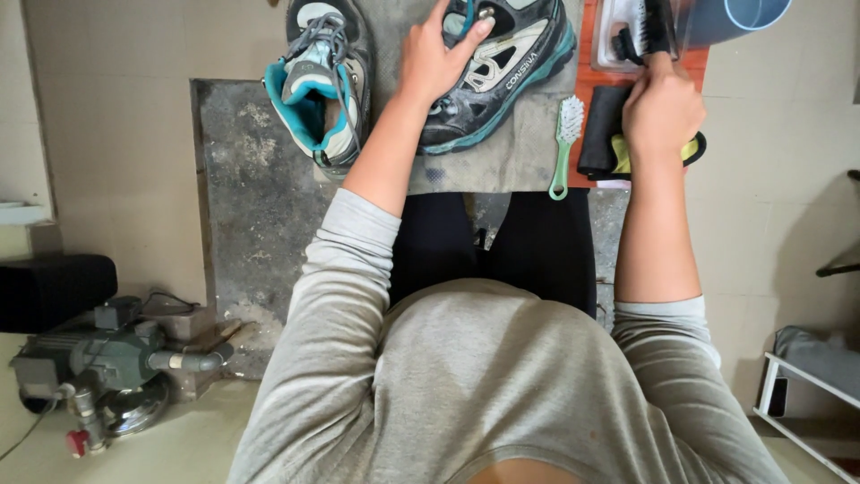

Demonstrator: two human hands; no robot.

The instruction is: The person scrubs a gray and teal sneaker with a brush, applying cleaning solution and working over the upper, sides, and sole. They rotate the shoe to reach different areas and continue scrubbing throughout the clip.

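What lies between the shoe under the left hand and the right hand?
In the head view, a green-handled brush lies on the grey cloth between the shoe and right hand.

Probably a home utility corner: tiled floor (116, 152), a water pump (107, 367), worn concrete patch (255, 206).
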